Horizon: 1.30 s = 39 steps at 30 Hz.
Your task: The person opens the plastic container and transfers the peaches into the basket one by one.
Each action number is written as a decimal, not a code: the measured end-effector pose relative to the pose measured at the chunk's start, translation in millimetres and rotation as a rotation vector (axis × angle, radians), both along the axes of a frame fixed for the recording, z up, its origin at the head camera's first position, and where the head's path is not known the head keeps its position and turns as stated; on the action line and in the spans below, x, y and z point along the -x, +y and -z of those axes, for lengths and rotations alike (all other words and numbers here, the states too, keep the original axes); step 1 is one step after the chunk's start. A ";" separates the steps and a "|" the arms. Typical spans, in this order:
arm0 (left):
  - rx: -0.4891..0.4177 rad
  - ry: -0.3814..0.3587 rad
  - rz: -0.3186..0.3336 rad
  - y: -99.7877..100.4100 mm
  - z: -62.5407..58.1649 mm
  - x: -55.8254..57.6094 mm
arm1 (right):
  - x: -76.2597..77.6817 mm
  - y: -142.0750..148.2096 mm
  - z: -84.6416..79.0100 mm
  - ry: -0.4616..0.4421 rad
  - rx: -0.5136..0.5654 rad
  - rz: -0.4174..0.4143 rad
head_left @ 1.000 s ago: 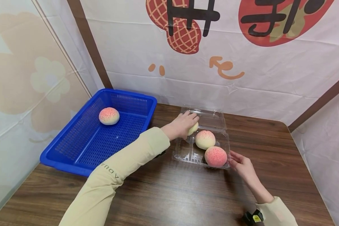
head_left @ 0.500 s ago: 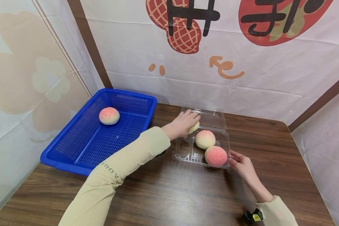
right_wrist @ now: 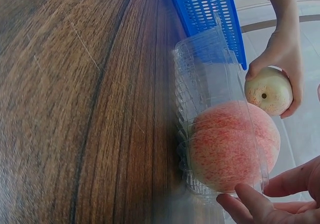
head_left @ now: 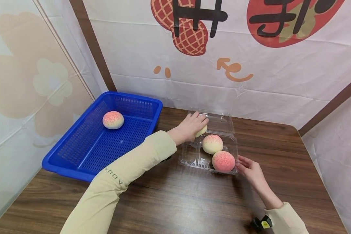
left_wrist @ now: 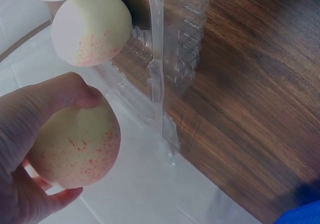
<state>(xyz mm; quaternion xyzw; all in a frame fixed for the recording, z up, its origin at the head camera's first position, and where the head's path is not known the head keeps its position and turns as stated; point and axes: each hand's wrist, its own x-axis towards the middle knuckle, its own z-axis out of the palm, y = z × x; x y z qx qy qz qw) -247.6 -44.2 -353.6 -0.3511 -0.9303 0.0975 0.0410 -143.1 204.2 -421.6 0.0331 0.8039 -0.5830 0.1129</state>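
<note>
My left hand [head_left: 191, 127] grips a pale peach [left_wrist: 80, 144] with pink speckles, thumb on one side and fingers round the other. It holds the peach above the left back part of a clear plastic clamshell box [head_left: 190, 159]. The box's lid [head_left: 219, 123] lies folded back toward the wall. In the box's right half sit a pale peach with a pink top [head_left: 212, 145] and, nearer the front, a pinker peach [head_left: 223, 162]. My right hand [head_left: 250, 169] pinches the box's right front edge, fingertips close by the pinker peach [right_wrist: 230, 146] in the right wrist view.
A blue perforated basket [head_left: 67, 174] stands left of the box, with one pink-topped peach [head_left: 113, 120] inside near its back left. Under everything is a dark wood table [head_left: 175, 201]. A printed cloth wall [head_left: 128, 58] rises right behind the table's back edge.
The left hand, with its peach, has shifted slightly to the right and up in the head view. The right hand, the box and the other peaches stay in place.
</note>
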 end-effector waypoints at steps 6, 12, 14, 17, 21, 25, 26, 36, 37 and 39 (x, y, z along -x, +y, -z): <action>0.031 0.047 0.007 -1.4 -0.7 -0.4 | -0.4 0.5 1.4 0.008 0.006 -0.005; 0.061 0.074 -0.002 -3.0 -1.8 -0.3 | 0.0 0.7 1.1 0.011 -0.012 -0.008; 0.069 0.078 -0.004 -3.5 -2.6 -0.1 | 0.1 0.8 1.0 0.008 -0.010 -0.008; 0.077 0.086 -0.005 -4.3 -3.8 0.1 | 0.3 1.0 1.3 0.007 -0.006 -0.011; 0.087 0.105 -0.002 -5.7 -5.1 0.3 | 0.3 1.0 1.8 0.007 -0.004 -0.012; 0.096 0.132 0.005 -7.3 -6.3 0.7 | -0.5 0.6 2.0 0.005 -0.002 -0.008; 0.098 0.138 0.004 -7.7 -6.7 0.9 | -0.8 0.5 2.0 0.006 -0.001 -0.006; 0.119 0.164 0.002 -11.7 -10.1 3.8 | -0.6 0.5 1.5 0.003 0.005 -0.002; 0.116 0.168 0.004 -12.3 -10.0 4.1 | -0.7 0.3 1.4 0.003 0.005 -0.001; 0.112 0.175 0.005 -13.0 -10.2 4.9 | -0.7 0.0 1.4 0.003 0.008 0.002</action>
